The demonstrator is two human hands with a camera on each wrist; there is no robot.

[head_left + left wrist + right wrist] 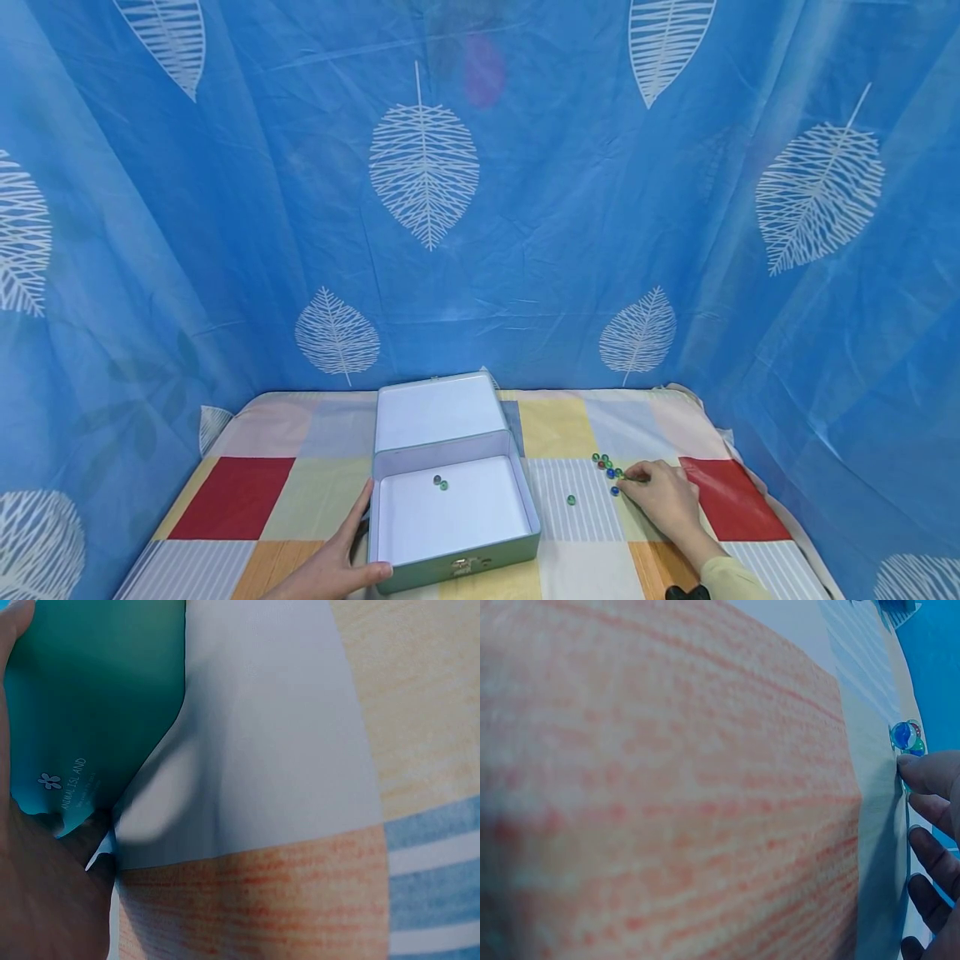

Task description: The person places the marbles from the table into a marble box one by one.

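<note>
A green tin box (502, 552) stands with its white-lined lid (438, 410) raised at the back. Inside lie a dark marble (437, 479) and a green marble (444, 485). My left hand (337, 558) holds the box's front left corner, thumb at the front and fingers along the left side. At the right, my right hand (663, 498) reaches down to a cluster of green, blue and red marbles (602, 464). Its thumb and forefinger are right beside a blue marble (615, 491); the other fingers (934, 862) are loosely bent.
A lone green marble (571, 500) lies between the box and the cluster. A patchwork-patterned cloth (292, 500) covers the table. Blue curtains (525, 250) with white leaf prints hang behind and at both sides. A black object (686, 592) shows beside the right sleeve.
</note>
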